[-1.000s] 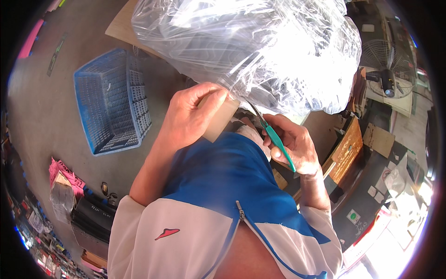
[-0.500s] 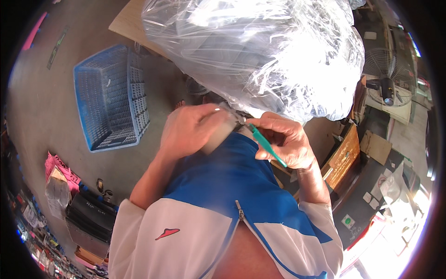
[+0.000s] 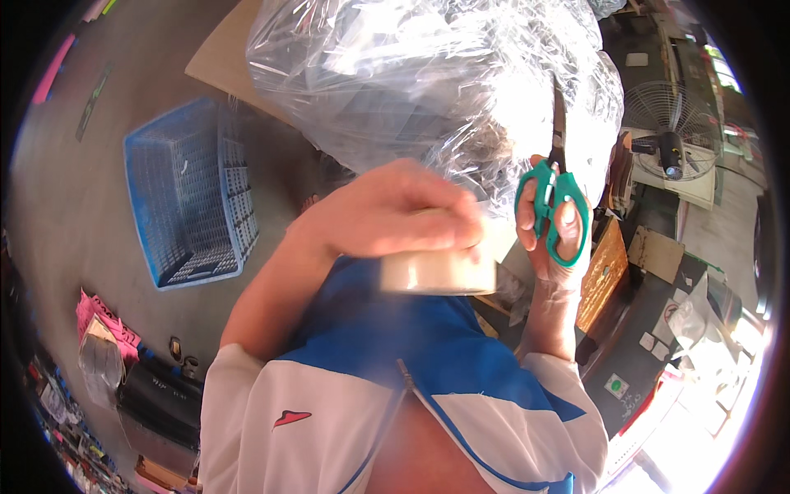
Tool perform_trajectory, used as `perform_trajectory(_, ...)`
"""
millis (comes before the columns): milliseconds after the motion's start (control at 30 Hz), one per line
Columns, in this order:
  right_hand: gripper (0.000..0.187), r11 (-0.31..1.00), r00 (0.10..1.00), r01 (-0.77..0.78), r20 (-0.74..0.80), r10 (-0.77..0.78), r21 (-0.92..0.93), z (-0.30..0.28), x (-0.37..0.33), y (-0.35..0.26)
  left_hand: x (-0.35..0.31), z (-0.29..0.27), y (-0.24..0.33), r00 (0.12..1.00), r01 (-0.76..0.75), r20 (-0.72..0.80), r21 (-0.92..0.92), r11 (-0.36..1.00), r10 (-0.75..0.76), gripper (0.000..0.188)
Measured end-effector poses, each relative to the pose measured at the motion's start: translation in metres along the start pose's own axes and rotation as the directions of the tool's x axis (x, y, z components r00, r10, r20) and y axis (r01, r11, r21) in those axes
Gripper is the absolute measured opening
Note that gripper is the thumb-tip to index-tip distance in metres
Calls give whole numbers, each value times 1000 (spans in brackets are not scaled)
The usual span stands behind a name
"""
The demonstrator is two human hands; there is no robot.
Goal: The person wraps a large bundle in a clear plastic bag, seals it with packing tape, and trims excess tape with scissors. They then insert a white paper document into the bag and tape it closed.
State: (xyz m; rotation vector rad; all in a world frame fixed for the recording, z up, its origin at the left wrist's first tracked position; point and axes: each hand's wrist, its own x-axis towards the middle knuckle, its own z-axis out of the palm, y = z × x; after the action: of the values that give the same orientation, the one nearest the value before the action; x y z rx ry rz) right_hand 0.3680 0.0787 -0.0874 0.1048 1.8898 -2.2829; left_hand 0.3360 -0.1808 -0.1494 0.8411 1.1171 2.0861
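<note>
A wide roll of tan packing tape [image 3: 440, 278] is gripped in my left hand [image 3: 395, 210], whose fingers close over its upper side, somewhat blurred. In my right hand [image 3: 545, 265] is a pair of green-handled scissors [image 3: 542, 198], with my thumb through one loop and fingers in the other. Its dark blades lie together and point away from me. Just beyond both hands bulges a big clear plastic bag [image 3: 354, 74], crumpled and shiny; its contents are hard to make out. A strip of pale tape may lie between roll and scissors, but glare blurs it.
A blue plastic crate [image 3: 188, 198] stands on the floor at left. Under the bag, a tan board corner [image 3: 220, 62] juts out. A black fan [image 3: 671, 152] is at far right, near a wooden panel [image 3: 603, 267]. Black boxes [image 3: 160, 391] sit at lower left.
My left hand has moved right with the tape roll, which now shows its broad side. The scissors have swung upright in my right hand, their blades now pointing away.
</note>
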Motion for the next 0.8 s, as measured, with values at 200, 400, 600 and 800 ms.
perform_trajectory(200,84,998,986,60,-159,-58,9,-26,-28,0,52,-13,-43,989,59,-148,302,951,-14,17)
perform_trajectory(400,82,984,923,171,-358,-142,51,-55,-63,20,47,-27,-47,999,-39,-13,324,945,46,15)
perform_trajectory(600,39,914,561,404,-798,-218,34,-159,-80,80,40,-19,-49,983,175,-18,355,918,-180,14)
perform_trajectory(800,19,991,273,-57,-956,-105,-125,-270,-60,244,-16,-29,-36,901,425,-167,521,740,-401,18)
